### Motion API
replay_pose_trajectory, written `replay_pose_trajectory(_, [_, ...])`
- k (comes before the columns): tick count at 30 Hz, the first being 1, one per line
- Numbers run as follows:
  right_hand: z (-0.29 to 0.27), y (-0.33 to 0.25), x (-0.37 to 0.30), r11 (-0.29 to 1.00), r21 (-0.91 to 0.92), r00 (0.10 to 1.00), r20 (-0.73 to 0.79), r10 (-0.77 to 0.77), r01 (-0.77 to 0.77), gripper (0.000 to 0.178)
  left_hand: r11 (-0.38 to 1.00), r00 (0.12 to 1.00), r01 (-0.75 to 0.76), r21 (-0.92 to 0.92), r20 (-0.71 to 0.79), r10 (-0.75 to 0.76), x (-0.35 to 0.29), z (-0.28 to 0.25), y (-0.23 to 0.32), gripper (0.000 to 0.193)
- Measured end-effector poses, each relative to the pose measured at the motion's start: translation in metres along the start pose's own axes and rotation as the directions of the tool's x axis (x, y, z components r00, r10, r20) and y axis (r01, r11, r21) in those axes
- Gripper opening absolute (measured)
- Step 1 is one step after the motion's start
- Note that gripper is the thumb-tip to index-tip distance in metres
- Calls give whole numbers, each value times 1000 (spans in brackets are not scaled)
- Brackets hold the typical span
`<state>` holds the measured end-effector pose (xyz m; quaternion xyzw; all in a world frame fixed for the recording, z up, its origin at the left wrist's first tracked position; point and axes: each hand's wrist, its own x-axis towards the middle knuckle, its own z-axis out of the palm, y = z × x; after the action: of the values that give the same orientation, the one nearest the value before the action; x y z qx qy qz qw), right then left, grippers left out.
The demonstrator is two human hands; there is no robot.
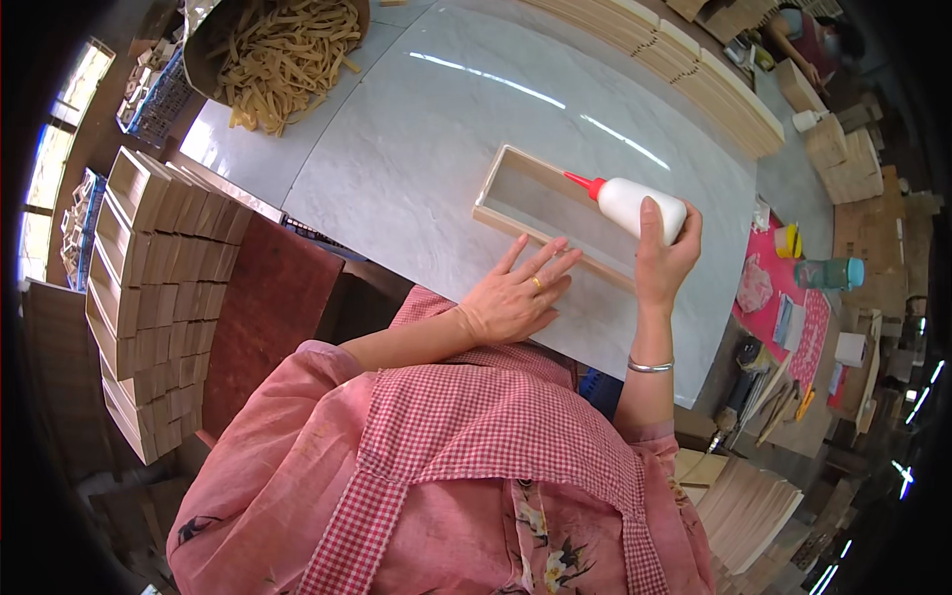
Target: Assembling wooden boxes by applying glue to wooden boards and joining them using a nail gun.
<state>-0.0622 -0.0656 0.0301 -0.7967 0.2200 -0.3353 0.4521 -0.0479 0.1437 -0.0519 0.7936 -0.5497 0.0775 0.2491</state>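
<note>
table (397, 188) | strips (288, 64), stacked boxes (164, 258) | right hand (666, 256) clasps bottle (635, 205) | left hand (508, 302) spread on frame (496, 217)

Holds left forearm (407, 343) diagonally across from the left; presents left grip (521, 295) palm down, fingers (511, 256) loosely spread, pointing forward and rightward. Holds right forearm (647, 392) pointing forward, right wrist (653, 325) nearly straight; shows right grip (666, 256) curled in a grasp, thumb (651, 222) extended forward.
</note>
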Motion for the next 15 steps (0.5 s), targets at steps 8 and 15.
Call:
replay_pose_trajectory(8, [-49,16,-2,996,-87,995,-102,17,-26,43,1000,999,12,-13,37,-12,4,-9,4,47])
replay_pose_trajectory(15, [-89,31,-3,983,-161,980,-190,57,-89,44,999,998,31,10,48,-31,3,-7,5,48])
